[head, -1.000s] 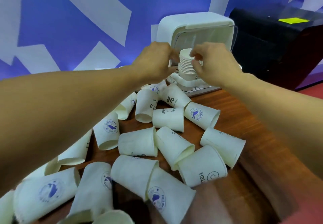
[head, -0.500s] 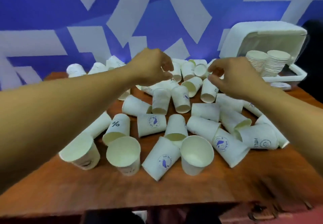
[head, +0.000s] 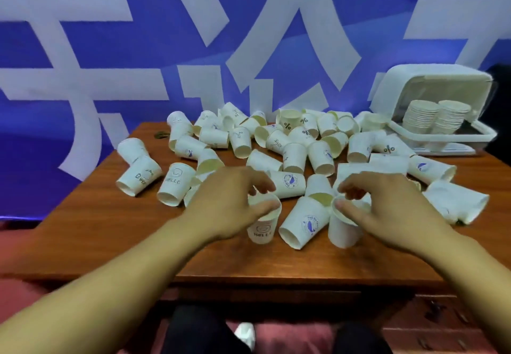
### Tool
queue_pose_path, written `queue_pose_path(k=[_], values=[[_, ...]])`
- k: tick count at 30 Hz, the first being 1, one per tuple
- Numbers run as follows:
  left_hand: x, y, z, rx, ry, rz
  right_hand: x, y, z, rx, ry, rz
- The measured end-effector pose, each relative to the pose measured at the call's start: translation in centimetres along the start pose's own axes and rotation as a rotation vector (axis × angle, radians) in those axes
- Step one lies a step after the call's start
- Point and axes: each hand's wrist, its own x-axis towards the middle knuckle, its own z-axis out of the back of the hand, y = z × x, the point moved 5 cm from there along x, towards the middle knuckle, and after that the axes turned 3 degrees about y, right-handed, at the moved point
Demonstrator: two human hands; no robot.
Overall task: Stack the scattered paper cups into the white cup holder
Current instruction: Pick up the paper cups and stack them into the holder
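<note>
Pinching the rim of an upright HELLO cup [head: 262,228] with the left grip [head: 229,204]: thumb on the near edge, fingers curled over the far one. Likewise with the right grip [head: 387,204], closed on the rim of a plain cup [head: 344,229], also upright, thumb across the near lip and fingers hooked down behind. Both cups standing on the desk [head: 110,229] near its front edge, mouths up, somewhat blurred. Between the two, lying on its side with its mouth toward the near edge, a whale cup [head: 304,222], touching the plain cup or just beside it; cannot tell which. Beyond the grips, spread over the middle and back of the desk, a heap of loose cups [head: 276,143], most on their sides, several overlapping, some printed with a percent sign, a whale or HELLO. At the far right back corner, the holder [head: 431,82], white, open front facing the cups, with two stacks [head: 420,115] of nested cups side by side inside. Well apart from both grips. Behind everything, a blue backdrop [head: 138,57] with broad white strokes
</note>
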Motion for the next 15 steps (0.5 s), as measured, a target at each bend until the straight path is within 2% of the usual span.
queue_pose_path(k=[7,10,15], values=[[-3.3,0.1,-4.4,0.116,-0.058,-0.012,-3.4,0.0,-3.6,-0.122,0.061,-0.09],[-3.8,0.7,-5.0,0.047,-0.101,0.007,-3.7,-0.9,-4.7,-0.161,0.091,-0.13],[-4.0,1.2,-5.1,0.006,-0.161,0.05,-3.6,-1.4,-4.8,-0.135,0.022,-0.143]])
